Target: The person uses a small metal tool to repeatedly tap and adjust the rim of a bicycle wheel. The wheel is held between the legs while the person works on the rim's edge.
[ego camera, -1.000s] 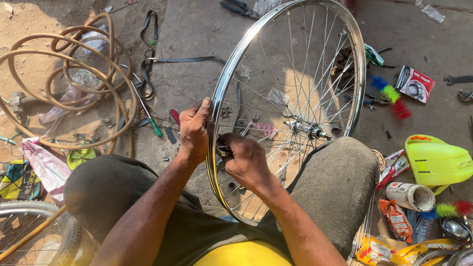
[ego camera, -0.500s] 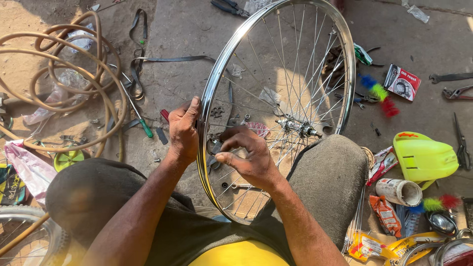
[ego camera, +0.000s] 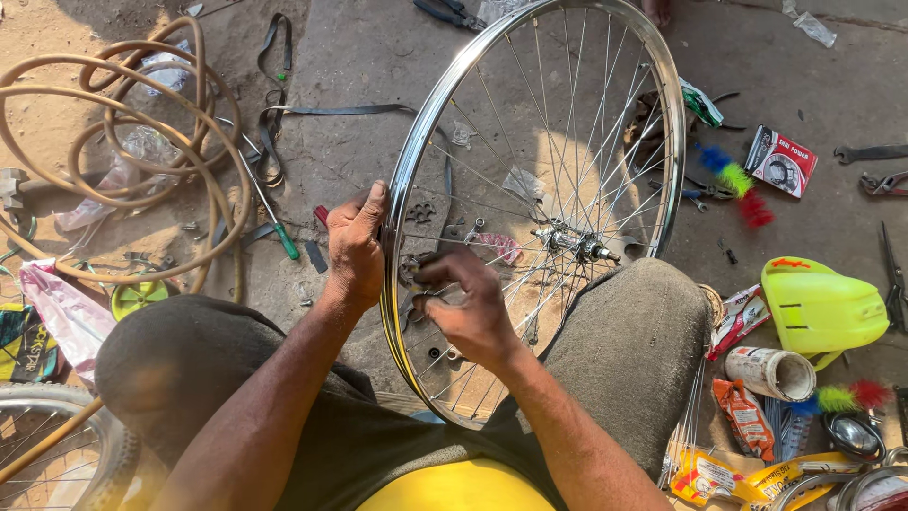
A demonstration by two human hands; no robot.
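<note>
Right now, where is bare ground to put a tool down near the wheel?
Bare concrete lies between the black strap and the wheel. The right side, around the yellow container and packets, is crowded; so is the hose side.

Hard daylight fell from the upper side; ground bright, colours strong. The person's own shadow darkened the lap and lower frame. Glare ran along the wheel rim [ego camera: 416, 161], and spoke shadows striped the concrete. Focus was sharp centrally; slight wide-angle bending and softness showed at the corners.
</note>
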